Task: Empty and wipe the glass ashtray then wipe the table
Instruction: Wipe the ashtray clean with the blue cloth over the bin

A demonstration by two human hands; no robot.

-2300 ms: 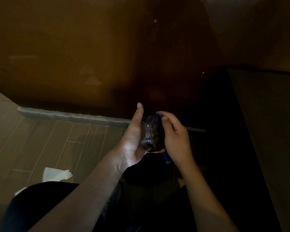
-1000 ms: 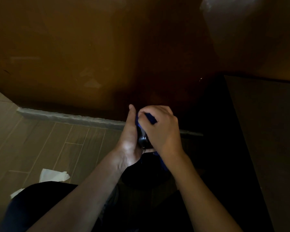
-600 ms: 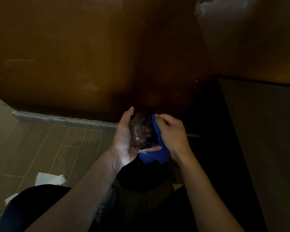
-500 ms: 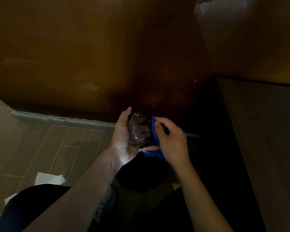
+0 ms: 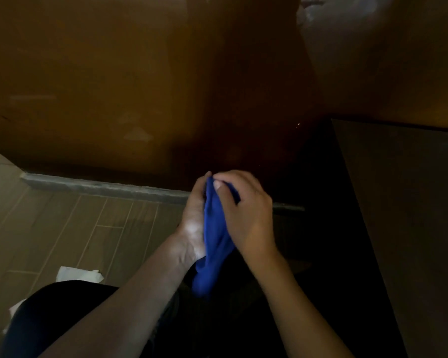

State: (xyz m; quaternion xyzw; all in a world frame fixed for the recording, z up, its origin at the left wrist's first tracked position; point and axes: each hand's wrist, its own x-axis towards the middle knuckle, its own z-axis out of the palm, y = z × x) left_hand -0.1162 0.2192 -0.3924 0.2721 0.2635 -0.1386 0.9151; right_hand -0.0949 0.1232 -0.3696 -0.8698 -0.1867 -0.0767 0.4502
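Note:
My left hand [image 5: 193, 218] is cupped upright in the middle of the view, with a blue cloth [image 5: 214, 241] pressed against its palm. The cloth hangs down below both hands. My right hand [image 5: 248, 215] grips the cloth from the right, fingertips at its top edge. The glass ashtray seen in my left hand a moment ago is hidden behind the cloth and the hands. The dark table top [image 5: 411, 202] lies at the right.
A brown wall [image 5: 114, 86] with a grey baseboard [image 5: 101, 187] stands ahead. White crumpled tissue [image 5: 78, 273] lies on the wood-look floor at the lower left. The space under my hands is very dark.
The ashtray was visible in my left hand with the cloth at its right rim. The right hand has since pushed the cloth across it, covering the glass.

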